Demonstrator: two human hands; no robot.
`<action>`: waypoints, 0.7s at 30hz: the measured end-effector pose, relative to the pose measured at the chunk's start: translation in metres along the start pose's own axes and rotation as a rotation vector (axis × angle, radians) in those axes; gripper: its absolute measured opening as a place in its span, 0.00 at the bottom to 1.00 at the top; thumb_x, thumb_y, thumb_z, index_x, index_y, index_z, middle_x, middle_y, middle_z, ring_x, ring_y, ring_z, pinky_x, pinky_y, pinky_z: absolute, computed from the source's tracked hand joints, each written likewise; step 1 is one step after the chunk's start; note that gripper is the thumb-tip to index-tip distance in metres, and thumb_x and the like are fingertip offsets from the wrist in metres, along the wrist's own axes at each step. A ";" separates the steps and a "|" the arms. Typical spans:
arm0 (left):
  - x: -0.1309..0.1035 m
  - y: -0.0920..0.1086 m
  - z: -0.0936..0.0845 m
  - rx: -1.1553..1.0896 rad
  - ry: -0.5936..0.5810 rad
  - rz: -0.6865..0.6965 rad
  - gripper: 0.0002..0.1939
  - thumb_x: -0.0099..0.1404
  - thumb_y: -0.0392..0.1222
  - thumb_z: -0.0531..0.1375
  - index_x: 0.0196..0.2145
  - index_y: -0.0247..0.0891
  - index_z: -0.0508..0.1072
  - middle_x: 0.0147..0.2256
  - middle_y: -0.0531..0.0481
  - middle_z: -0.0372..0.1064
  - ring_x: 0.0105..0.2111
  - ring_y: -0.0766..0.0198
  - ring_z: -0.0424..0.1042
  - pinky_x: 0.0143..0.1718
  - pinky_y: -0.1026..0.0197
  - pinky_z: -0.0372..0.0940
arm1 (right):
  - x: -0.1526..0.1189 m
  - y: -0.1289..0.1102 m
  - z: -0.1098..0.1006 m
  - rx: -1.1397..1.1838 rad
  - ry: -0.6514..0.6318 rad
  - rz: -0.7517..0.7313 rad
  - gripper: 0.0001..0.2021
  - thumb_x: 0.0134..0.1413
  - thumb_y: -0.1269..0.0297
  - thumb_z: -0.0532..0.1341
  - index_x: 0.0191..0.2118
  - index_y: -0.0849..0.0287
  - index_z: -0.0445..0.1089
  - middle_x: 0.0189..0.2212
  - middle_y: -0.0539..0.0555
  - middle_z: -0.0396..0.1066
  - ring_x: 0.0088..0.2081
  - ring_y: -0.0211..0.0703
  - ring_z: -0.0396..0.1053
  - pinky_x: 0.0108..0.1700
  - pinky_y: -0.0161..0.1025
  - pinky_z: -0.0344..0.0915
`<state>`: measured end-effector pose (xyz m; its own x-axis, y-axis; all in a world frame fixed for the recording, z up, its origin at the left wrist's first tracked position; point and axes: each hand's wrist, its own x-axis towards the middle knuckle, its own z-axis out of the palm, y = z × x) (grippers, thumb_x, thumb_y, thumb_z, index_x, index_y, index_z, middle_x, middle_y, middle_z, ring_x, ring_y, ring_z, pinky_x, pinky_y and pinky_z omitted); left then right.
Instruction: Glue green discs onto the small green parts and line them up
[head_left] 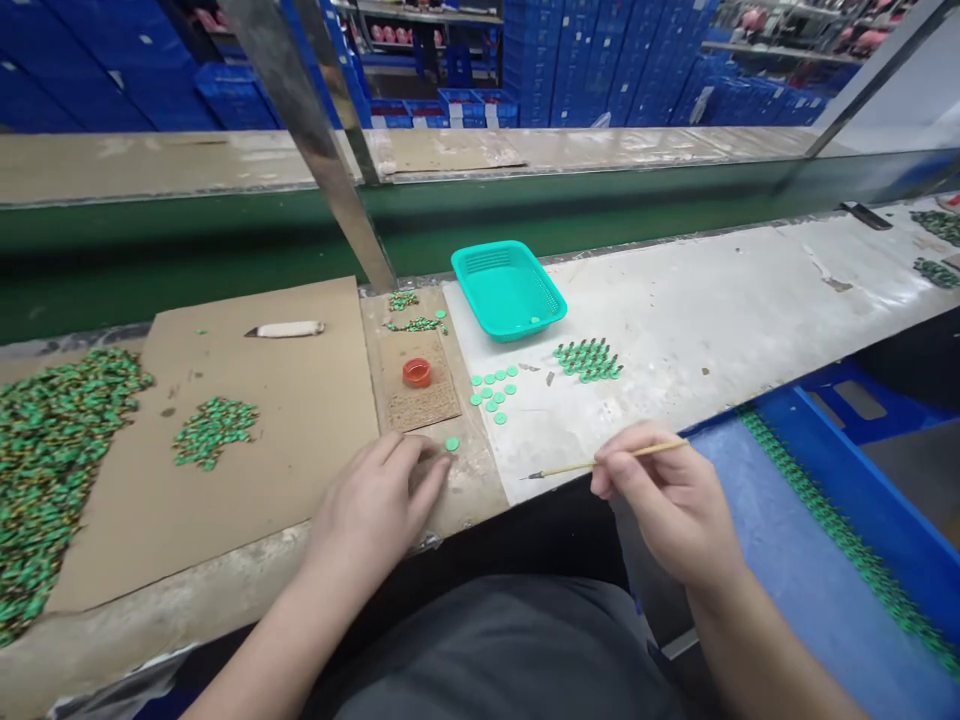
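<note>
My right hand (664,495) pinches a thin wooden brush (562,468), its dark tip pointing left over the white sheet's front edge. My left hand (382,490) rests on the worktop with its thumb and fingers apart, beside one green disc (451,443). Behind it, a red-orange cap-like cup (417,372) stands on a small cardboard square (405,408). Several green discs (489,393) lie flat on the white sheet (555,430). To their right are rows of green discs with dark upright pieces (587,360).
A turquoise basket (510,290) stands behind the discs. Left, cardboard (285,450) bears a small green pile (215,432) and a white-wrapped blade (289,329), beside a large pile (60,460). A metal post (322,150) rises behind. A blue crate (862,480) sits lower right.
</note>
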<state>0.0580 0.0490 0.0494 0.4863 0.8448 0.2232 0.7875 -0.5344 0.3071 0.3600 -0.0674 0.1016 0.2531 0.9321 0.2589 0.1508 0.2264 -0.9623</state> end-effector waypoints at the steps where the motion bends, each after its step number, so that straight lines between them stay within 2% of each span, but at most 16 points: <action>1: -0.001 -0.002 0.000 -0.017 -0.001 0.019 0.20 0.85 0.55 0.54 0.52 0.46 0.85 0.43 0.46 0.79 0.45 0.53 0.80 0.47 0.51 0.74 | 0.004 0.002 0.006 0.028 0.013 0.040 0.07 0.73 0.62 0.74 0.40 0.52 0.79 0.30 0.47 0.77 0.30 0.37 0.74 0.33 0.33 0.72; 3: 0.003 -0.007 0.001 -0.045 -0.012 0.067 0.20 0.85 0.52 0.55 0.60 0.50 0.85 0.44 0.46 0.80 0.46 0.54 0.80 0.50 0.51 0.74 | 0.013 0.008 0.018 0.106 0.034 0.094 0.15 0.64 0.64 0.80 0.36 0.52 0.73 0.28 0.44 0.71 0.29 0.37 0.69 0.31 0.33 0.67; 4: 0.006 -0.008 0.003 -0.052 -0.018 0.088 0.20 0.84 0.51 0.56 0.61 0.51 0.85 0.44 0.47 0.79 0.46 0.54 0.79 0.50 0.51 0.74 | 0.018 0.011 0.024 0.149 0.040 0.112 0.17 0.63 0.63 0.80 0.35 0.51 0.70 0.27 0.43 0.68 0.29 0.37 0.66 0.31 0.34 0.66; 6: 0.012 -0.011 0.006 -0.052 -0.020 0.110 0.16 0.83 0.50 0.58 0.56 0.51 0.86 0.44 0.47 0.80 0.46 0.52 0.79 0.48 0.50 0.73 | 0.027 0.016 0.032 0.217 0.026 0.155 0.17 0.62 0.62 0.80 0.36 0.51 0.69 0.26 0.42 0.64 0.28 0.36 0.63 0.31 0.34 0.64; 8: 0.012 -0.012 0.008 -0.032 0.001 0.097 0.13 0.83 0.49 0.60 0.48 0.47 0.85 0.43 0.46 0.79 0.45 0.50 0.78 0.46 0.48 0.71 | 0.034 0.021 0.038 0.257 -0.016 0.206 0.11 0.65 0.58 0.77 0.42 0.51 0.75 0.24 0.41 0.64 0.25 0.36 0.61 0.29 0.35 0.62; 9: 0.009 -0.013 0.007 -0.018 0.018 0.078 0.14 0.83 0.51 0.60 0.44 0.45 0.84 0.41 0.45 0.78 0.44 0.49 0.77 0.45 0.48 0.70 | 0.037 0.022 0.040 0.269 -0.047 0.234 0.10 0.67 0.56 0.75 0.46 0.52 0.78 0.23 0.41 0.65 0.25 0.37 0.62 0.29 0.36 0.63; 11: -0.001 -0.016 0.004 0.009 0.070 0.047 0.17 0.84 0.55 0.61 0.41 0.43 0.81 0.39 0.44 0.77 0.41 0.48 0.76 0.44 0.47 0.68 | 0.040 0.025 0.045 0.291 -0.110 0.276 0.14 0.74 0.49 0.70 0.49 0.55 0.83 0.24 0.47 0.74 0.26 0.40 0.70 0.31 0.38 0.70; 13: -0.014 -0.019 0.001 0.012 0.138 0.064 0.16 0.85 0.54 0.60 0.43 0.42 0.81 0.39 0.45 0.78 0.41 0.49 0.76 0.44 0.48 0.67 | 0.042 0.027 0.051 0.300 -0.140 0.295 0.17 0.77 0.46 0.69 0.47 0.56 0.85 0.31 0.53 0.84 0.33 0.44 0.81 0.38 0.42 0.79; 14: -0.019 -0.021 0.000 0.006 0.169 0.094 0.14 0.85 0.51 0.61 0.47 0.43 0.82 0.41 0.46 0.80 0.42 0.50 0.77 0.45 0.48 0.67 | 0.043 0.028 0.055 0.296 -0.143 0.296 0.15 0.76 0.47 0.71 0.46 0.55 0.86 0.34 0.54 0.86 0.36 0.44 0.84 0.41 0.42 0.82; 17: -0.026 -0.025 0.001 -0.032 0.209 0.192 0.10 0.85 0.42 0.61 0.55 0.45 0.82 0.49 0.49 0.85 0.48 0.52 0.80 0.49 0.48 0.66 | 0.048 0.032 0.068 0.259 -0.154 0.266 0.09 0.72 0.55 0.78 0.47 0.53 0.85 0.36 0.51 0.88 0.37 0.42 0.86 0.44 0.41 0.84; 21: -0.026 -0.027 0.005 -0.083 0.234 0.147 0.07 0.85 0.41 0.62 0.52 0.44 0.81 0.48 0.49 0.85 0.49 0.51 0.80 0.49 0.48 0.66 | 0.063 0.031 0.086 0.166 -0.166 0.188 0.11 0.75 0.51 0.75 0.46 0.53 0.81 0.33 0.49 0.85 0.34 0.41 0.84 0.39 0.39 0.83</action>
<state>0.0265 0.0417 0.0306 0.4844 0.7344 0.4754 0.6766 -0.6590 0.3287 0.2984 0.0233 0.0806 0.0996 0.9925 0.0706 -0.0457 0.0754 -0.9961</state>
